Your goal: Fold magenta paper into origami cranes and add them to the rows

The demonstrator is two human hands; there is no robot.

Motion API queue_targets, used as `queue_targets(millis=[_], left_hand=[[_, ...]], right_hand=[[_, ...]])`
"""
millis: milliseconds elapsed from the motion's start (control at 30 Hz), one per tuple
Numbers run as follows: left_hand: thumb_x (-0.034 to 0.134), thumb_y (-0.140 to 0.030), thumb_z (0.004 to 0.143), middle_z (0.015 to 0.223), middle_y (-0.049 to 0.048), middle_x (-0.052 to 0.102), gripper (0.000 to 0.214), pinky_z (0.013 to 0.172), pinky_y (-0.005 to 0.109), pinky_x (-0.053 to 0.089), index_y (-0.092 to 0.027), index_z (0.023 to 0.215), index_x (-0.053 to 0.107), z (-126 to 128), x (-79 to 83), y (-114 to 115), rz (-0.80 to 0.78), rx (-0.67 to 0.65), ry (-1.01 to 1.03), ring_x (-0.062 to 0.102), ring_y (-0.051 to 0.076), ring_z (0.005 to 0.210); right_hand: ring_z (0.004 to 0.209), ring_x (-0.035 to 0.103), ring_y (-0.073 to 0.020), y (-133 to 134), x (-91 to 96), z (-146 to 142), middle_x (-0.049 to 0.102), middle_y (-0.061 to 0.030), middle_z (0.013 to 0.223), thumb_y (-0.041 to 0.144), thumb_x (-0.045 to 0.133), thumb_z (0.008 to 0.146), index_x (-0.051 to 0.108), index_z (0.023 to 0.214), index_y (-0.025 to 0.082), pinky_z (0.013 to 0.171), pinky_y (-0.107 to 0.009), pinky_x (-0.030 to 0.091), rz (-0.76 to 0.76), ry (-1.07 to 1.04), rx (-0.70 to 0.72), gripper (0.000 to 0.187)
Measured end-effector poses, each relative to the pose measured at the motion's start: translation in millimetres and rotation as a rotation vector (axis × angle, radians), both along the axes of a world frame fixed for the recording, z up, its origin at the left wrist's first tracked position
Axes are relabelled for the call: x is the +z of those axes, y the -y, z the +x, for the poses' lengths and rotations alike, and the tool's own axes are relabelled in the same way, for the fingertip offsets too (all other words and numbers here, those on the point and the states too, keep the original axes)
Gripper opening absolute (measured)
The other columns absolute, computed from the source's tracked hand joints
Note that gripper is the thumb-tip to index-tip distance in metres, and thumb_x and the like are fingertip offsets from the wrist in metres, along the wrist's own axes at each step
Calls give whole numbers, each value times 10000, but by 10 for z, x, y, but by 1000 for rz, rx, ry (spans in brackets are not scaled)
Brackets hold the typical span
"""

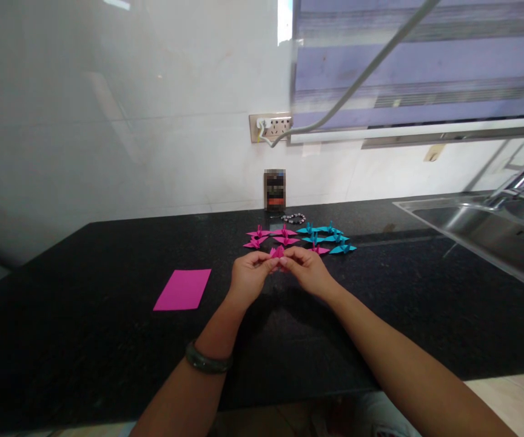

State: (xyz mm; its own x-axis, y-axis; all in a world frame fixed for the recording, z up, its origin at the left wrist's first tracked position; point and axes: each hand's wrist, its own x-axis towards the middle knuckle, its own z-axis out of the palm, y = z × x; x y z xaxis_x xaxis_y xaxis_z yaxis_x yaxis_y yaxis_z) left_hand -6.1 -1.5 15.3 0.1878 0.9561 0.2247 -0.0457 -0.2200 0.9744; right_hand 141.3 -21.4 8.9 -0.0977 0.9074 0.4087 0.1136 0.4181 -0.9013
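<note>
Between my fingertips is a pink origami crane (277,253), partly covered by my thumbs. My left hand (249,276) pinches it from the left, with a dark green bangle (208,360) on that wrist. From the right, my right hand (310,272) grips it with thumb and fingers. Just beyond the hands stand several folded pink cranes (284,231) and several blue cranes (341,248) in loose rows. One pink crane (318,250) sits close behind my right hand. A pink sheet of paper (182,290) lies flat to the left of my left hand.
A small dark box (275,190) leans by the wall, with a beaded bracelet (294,218) in front. At the right is a steel sink (512,243) with a faucet (517,191). A white cable (357,82) runs from the wall socket (271,127) across the purple blind.
</note>
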Motion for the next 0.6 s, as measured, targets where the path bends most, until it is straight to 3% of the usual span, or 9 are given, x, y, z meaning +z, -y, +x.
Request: queue_targets(millis=[367, 600], left_hand=[[682, -266, 633, 646, 20, 649, 187, 597, 228, 460, -118, 741, 650, 24, -58, -37, -15, -52, 37, 586, 116, 595], [652, -331, 660, 584, 21, 627, 214, 565, 227, 456, -117, 662, 637, 8, -65, -57, -26, -52, -54, 567, 111, 547]], right_hand=[[595, 527, -109, -40, -36, 11, 604, -9, 678, 347, 596, 736, 598, 771, 158, 580, -246, 424, -95, -83, -23, 192], [591, 529, -107, -57, -90, 13, 593, -7, 679, 393, 559, 759, 584, 736, 157, 592, -251, 440, -156, -83, 32, 239]])
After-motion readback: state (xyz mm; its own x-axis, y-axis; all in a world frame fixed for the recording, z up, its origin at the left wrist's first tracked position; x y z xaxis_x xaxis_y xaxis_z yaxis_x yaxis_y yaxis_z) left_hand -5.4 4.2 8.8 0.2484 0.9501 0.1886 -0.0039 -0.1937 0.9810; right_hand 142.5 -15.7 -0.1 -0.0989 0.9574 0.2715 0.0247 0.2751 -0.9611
